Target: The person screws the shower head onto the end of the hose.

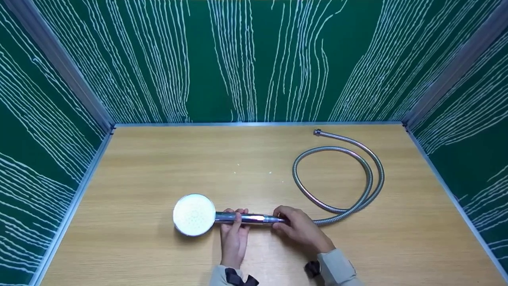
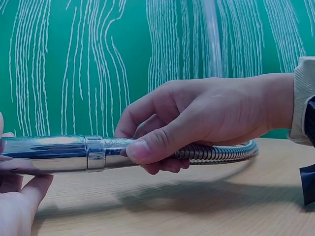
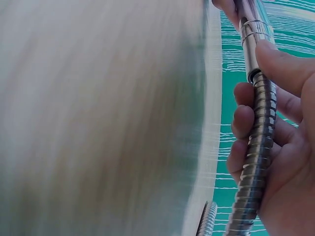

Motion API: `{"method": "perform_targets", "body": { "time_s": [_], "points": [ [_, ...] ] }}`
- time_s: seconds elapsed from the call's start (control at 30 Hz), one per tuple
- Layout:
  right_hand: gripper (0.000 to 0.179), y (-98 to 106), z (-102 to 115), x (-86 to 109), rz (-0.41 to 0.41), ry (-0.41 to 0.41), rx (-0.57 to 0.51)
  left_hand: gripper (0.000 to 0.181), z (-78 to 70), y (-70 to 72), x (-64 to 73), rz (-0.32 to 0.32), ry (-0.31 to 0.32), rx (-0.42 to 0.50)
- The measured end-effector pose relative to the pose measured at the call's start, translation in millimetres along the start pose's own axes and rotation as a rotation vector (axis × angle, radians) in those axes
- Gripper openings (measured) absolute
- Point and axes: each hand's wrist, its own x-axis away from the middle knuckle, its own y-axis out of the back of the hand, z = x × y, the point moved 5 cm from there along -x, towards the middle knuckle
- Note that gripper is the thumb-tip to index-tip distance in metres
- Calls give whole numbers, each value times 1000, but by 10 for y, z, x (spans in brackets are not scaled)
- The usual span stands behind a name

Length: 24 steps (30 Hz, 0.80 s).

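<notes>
A handheld shower head (image 1: 193, 215) with a round white face and chrome handle (image 1: 254, 218) lies sideways across the front of the table. My left hand (image 1: 234, 238) grips the handle near its middle, thumb on top. With its fingers curled round the hose's smooth metal end (image 2: 116, 153), my right hand (image 1: 299, 228) holds it against the handle's end. The ribbed metal shower hose (image 3: 261, 128) runs on from there through the right hand's fingers. In the left wrist view, a ridged ring (image 2: 95, 153) shows where handle and hose end meet; threads are hidden.
Behind the right hand the hose lies coiled in a loop (image 1: 295, 169) on the wooden table (image 1: 166, 159). Its free end fitting (image 1: 317, 132) is near the back edge. Green walls with white streaks (image 1: 198, 79) enclose the table at the back and sides.
</notes>
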Motion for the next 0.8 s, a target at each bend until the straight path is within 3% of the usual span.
{"method": "perform_targets", "body": {
  "time_s": [0.27, 0.57, 0.8],
  "points": [
    [13, -3, 19, -7, -13, 28, 54, 16, 2, -6, -1, 27, -20, -9],
    [14, 10, 55, -4, -13, 89, 173, 17, 16, -17, 8, 13, 8, 3],
    [13, 2, 20, -17, 0, 6, 104, 17, 5, -9, -7, -8, 14, 2]
  ]
}}
